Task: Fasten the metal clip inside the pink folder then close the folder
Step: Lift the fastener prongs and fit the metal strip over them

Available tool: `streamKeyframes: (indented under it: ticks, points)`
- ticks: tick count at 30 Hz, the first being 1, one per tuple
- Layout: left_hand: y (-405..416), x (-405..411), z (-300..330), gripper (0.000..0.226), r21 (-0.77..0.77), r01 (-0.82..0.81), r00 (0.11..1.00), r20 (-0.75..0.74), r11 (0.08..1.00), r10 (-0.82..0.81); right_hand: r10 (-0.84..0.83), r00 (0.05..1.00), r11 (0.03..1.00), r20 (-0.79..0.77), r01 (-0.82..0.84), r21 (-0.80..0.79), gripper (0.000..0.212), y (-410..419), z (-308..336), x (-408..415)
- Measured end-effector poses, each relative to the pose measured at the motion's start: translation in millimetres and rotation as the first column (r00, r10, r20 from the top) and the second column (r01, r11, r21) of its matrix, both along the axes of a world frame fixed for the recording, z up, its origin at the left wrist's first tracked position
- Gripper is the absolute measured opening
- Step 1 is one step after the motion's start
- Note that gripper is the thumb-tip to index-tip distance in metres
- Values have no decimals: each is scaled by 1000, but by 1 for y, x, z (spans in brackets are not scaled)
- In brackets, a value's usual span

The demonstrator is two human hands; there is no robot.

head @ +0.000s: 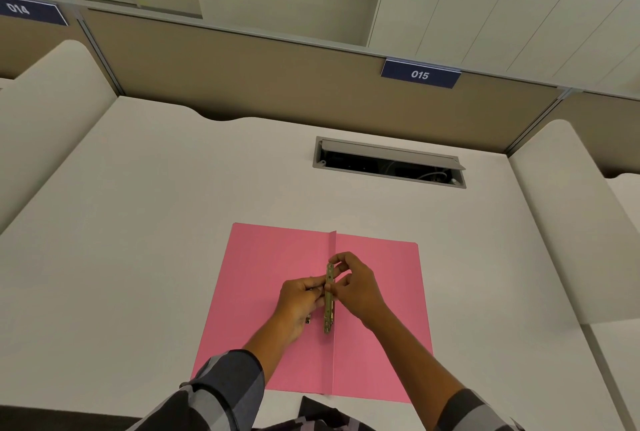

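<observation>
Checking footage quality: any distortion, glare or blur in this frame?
Head view: wide-angle bending splays the cabinets and partition outward; lighting soft and even, no glare; pink folder, metal clip, left hand and right hand stay sharp.

A white desk (138, 222) has a grey recessed cable hatch (389, 162), a tan partition (242, 70) with a navy "015" label (420, 74) behind.

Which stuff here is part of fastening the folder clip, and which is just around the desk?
In the job: pink folder, lying open; metal clip along its fold; left hand and right hand, both gripping the clip.

Just around: open cable hatch; desk; label 015.
</observation>
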State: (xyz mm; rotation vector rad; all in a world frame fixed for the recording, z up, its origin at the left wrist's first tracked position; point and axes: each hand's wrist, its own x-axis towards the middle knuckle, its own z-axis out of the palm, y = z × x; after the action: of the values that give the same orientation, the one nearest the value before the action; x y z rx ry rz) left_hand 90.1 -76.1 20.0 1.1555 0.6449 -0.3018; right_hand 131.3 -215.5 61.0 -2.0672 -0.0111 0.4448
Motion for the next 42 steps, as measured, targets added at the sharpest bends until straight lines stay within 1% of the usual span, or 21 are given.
streamKeyframes:
  ticks: [4,7,9,14,19,33,36,38,40,42]
  points:
    - [1,2,-2,34,-21,-18,1000,6,1000,18,-2,1000,1000,-4,2,-3,46,-1,0,-1]
    - [1,1,-3,34,-21,-9,1000,9,1000,9,-3,1000,1000,-8,3,-2,46,0,0,-2]
    - [0,1,-4,31,-13,0,1000,9,1000,0,-1,1000,1000,-6,1,-5,46,0,1,-2]
    - [-1,1,-2,38,-41,-4,1000,16,999,5,-4,1000,1000,-15,4,-4,46,1,2,0]
    - [1,2,-6,30,-42,-24,1000,14,999,24,-12,1000,1000,-23,12,0,46,2,1,0]
    - [0,3,-7,30,11,12,1000,11,1000,-12,-30,999,999,-18,29,-17,45,2,-4,0]
    - [1,2,-5,32,48,39,999,21,998,-40,-41,999,999,-20,41,-19,45,2,-5,1]
    - [1,0,-3,33,114,57,998,21,992,-60,-49,998,999,-26,48,-17,43,3,-7,1]
    - [3,-4,-4,33,236,70,997,15,969,-76,-53,998,998,-31,52,-27,41,4,-9,2]
    - [5,-10,-5,34,403,88,994,28,911,-108,-48,998,997,-37,45,-59,41,6,-13,4]
